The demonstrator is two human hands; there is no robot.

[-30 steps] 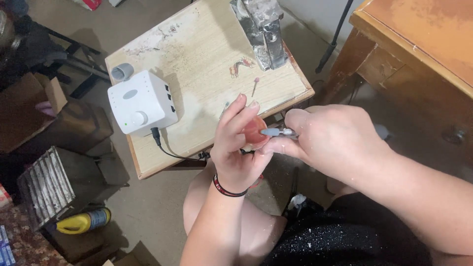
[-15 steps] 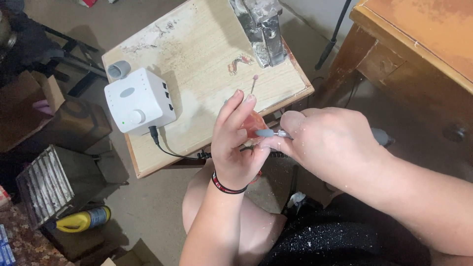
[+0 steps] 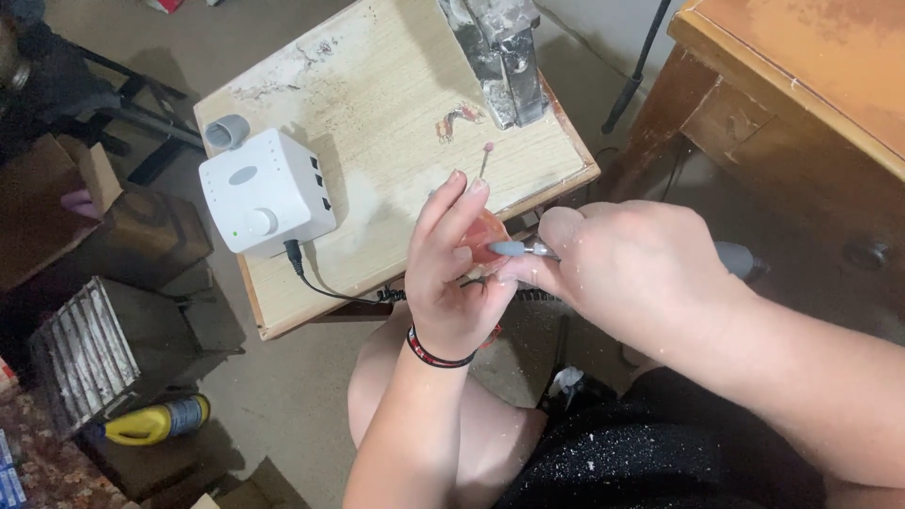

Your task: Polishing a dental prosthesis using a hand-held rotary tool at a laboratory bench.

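Observation:
My left hand (image 3: 459, 273) is raised over my lap, fingers curled around a small pink-orange piece (image 3: 488, 238). My right hand (image 3: 630, 269) grips a grey rotary handpiece (image 3: 735, 259); its grey grinding tip (image 3: 507, 249) touches the pink piece. A black and red band circles my left wrist. White dust speckles my dark clothing.
A small wooden table (image 3: 377, 123) in front carries a white control box (image 3: 267, 191) with a knob and cable, a loose bur (image 3: 485, 158), a small pink fragment (image 3: 459, 119) and a dusty metal block (image 3: 501, 52). A brown wooden desk (image 3: 801, 85) stands right. Boxes and a yellow bottle (image 3: 151, 421) lie left.
Both hands stay together on the pink piece, shifting only slightly; the grinding tip has slid a little across it. The view has tilted slightly.

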